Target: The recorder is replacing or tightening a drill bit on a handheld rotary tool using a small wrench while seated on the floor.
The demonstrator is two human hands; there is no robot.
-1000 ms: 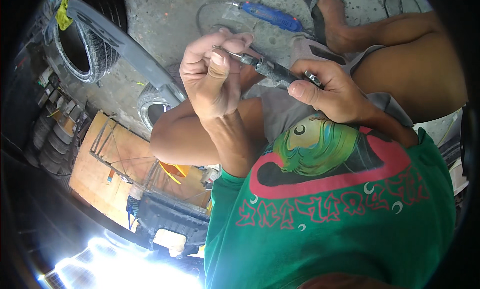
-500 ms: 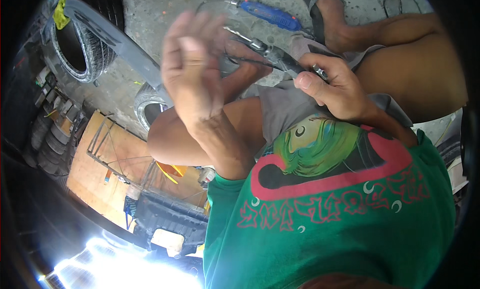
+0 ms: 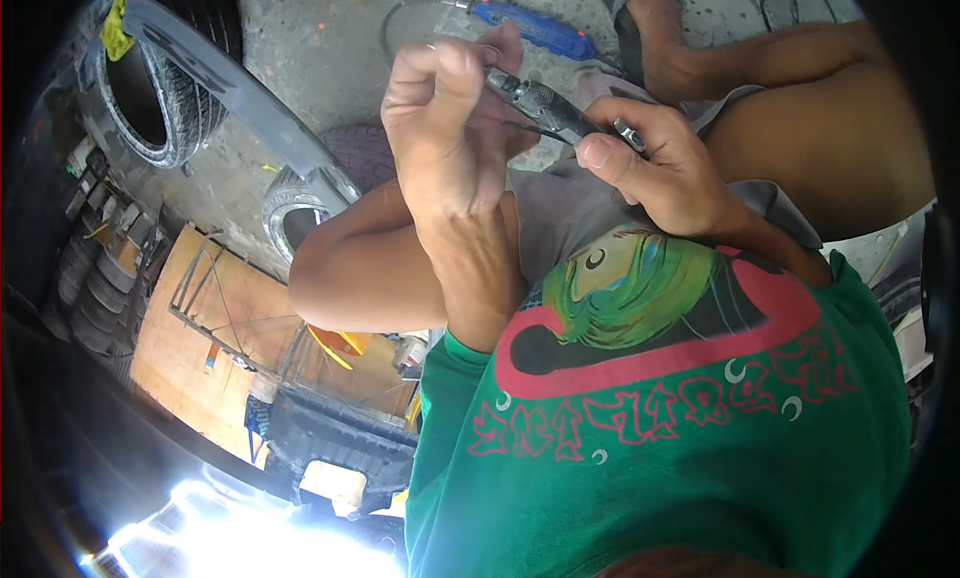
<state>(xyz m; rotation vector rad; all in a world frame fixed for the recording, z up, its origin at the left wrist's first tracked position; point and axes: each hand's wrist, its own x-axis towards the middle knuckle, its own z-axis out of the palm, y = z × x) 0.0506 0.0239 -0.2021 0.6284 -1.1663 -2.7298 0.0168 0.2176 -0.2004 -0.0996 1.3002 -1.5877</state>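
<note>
The half-curled left hand (image 3: 445, 133) is back by the tool's (image 3: 550, 110) tip, seemingly resuming work; its hold is unclear. Beside it, the right hand (image 3: 660, 168) stays wrapped round the tool.

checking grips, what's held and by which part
The right hand holds a black tool by its rear part, a metal piece showing there. Whether the left hand grips the tool's tip is unclear.
</note>
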